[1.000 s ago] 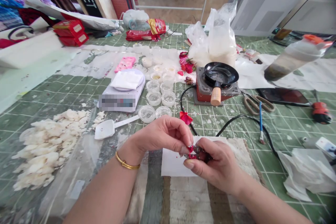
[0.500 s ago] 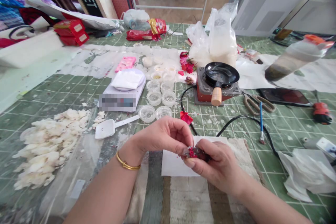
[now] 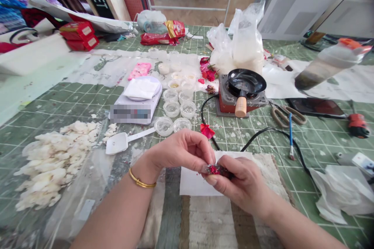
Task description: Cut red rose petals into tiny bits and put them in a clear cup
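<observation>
A small dark grey piece with bright red bits on it [image 3: 214, 169] is held between both hands over a white sheet of paper [image 3: 191, 183]. My right hand [image 3: 242, 177] is closed around its right end, thumb below and forefinger on top. Fingers of my left hand [image 3: 189, 151] pinch at its left end, close to the red bits. What exactly the piece is cannot be made out, as the fingers cover much of it. The paper lies on a striped cloth [image 3: 209, 218]. Just beyond the hands is a red petal [image 3: 207, 131].
A small black pan [image 3: 248, 81] sits on a hot plate [image 3: 228, 105]. Left are a scale [image 3: 131, 111], several clear cups [image 3: 171, 109], a white scoop [image 3: 117, 144] and a pale flaky heap [image 3: 55, 159]. Scissors [image 3: 288, 116], a brush [image 3: 291, 136] and crumpled tissue [image 3: 341, 194] lie right.
Both hands stay in nearly the same place. The red bits on the dark piece look slightly shifted between the fingertips.
</observation>
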{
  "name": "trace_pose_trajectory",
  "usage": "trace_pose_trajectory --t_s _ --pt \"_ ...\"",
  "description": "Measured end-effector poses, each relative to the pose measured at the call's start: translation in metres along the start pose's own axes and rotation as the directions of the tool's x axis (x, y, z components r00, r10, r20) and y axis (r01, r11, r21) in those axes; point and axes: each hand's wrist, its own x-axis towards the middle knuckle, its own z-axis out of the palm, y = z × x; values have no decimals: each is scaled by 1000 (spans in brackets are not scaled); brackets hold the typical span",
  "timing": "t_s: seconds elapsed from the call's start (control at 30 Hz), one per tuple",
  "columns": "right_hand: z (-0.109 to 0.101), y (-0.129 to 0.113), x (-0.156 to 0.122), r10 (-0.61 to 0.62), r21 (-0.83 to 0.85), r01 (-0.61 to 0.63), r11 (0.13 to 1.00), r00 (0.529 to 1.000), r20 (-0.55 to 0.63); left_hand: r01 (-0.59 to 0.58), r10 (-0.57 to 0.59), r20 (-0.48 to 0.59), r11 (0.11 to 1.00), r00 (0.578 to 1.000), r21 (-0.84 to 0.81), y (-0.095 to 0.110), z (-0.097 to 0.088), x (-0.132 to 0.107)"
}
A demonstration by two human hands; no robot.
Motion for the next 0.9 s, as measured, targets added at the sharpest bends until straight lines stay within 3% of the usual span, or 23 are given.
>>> trace_pose_trajectory --t_s 0.9 --pt "0 -3 2 49 26 -49 998 998 26 47 -47 -19 999 999 5 0 0 1"
